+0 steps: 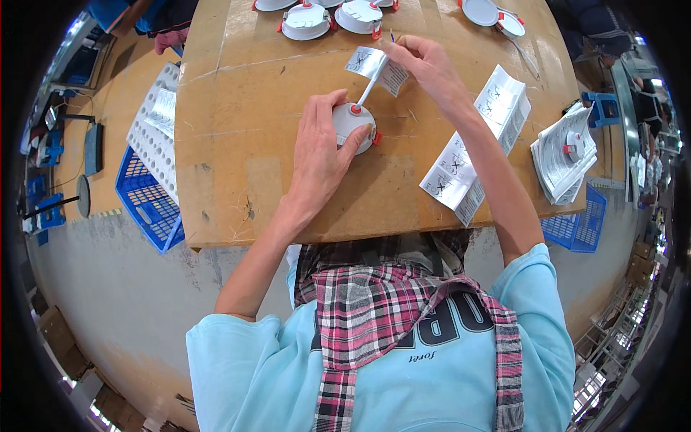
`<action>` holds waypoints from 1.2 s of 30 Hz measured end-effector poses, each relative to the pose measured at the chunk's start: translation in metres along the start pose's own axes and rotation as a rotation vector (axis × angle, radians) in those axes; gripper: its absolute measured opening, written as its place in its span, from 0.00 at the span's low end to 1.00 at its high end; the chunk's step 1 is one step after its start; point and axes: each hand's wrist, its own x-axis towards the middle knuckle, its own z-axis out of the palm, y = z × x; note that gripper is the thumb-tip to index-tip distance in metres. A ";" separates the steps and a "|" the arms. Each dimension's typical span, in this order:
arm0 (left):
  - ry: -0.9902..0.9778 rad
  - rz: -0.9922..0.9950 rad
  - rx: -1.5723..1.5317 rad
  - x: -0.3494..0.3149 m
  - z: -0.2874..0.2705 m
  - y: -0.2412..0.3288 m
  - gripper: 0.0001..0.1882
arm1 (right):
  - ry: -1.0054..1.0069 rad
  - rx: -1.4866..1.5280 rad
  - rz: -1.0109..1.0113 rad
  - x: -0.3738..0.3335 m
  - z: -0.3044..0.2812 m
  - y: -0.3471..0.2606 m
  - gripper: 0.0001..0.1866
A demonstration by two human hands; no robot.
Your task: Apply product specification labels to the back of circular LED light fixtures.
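Observation:
My left hand (pixel 317 144) is closed round a round white downlight (pixel 348 122), which lies on the wooden table. Red clips show at its edge, and a white cable (pixel 369 88) rises from a red fitting on its back. At the cable's far end, my right hand (pixel 430 68) pinches with thumb and fingers. A silver printed label (pixel 365 62) straddles the cable just below the pinch, its two flaps spread to either side. Exactly how the fingertips meet the label and the cable is partly hidden. A folded strip of silver labels (pixel 497 97) lies under my right forearm.
More white downlights (pixel 304 23) sit along the table's far side, with others (pixel 480 11) at far right. A stack of silver sheets (pixel 551 162) bears a small red-and-white piece. Blue baskets (pixel 147 205) flank the table (pixel 252 144). Another person's hand (pixel 171 40) shows far left.

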 end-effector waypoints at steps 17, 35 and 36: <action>-0.096 -0.209 -0.482 0.005 -0.010 -0.005 0.20 | -0.201 -0.100 0.060 0.003 -0.011 -0.018 0.18; -1.066 -0.258 -1.241 0.136 0.007 -0.045 0.26 | -0.235 -0.038 -0.268 -0.011 -0.011 -0.029 0.09; -1.067 -0.259 -1.244 0.135 0.007 -0.046 0.26 | -0.222 -0.102 -0.286 -0.012 -0.013 -0.029 0.09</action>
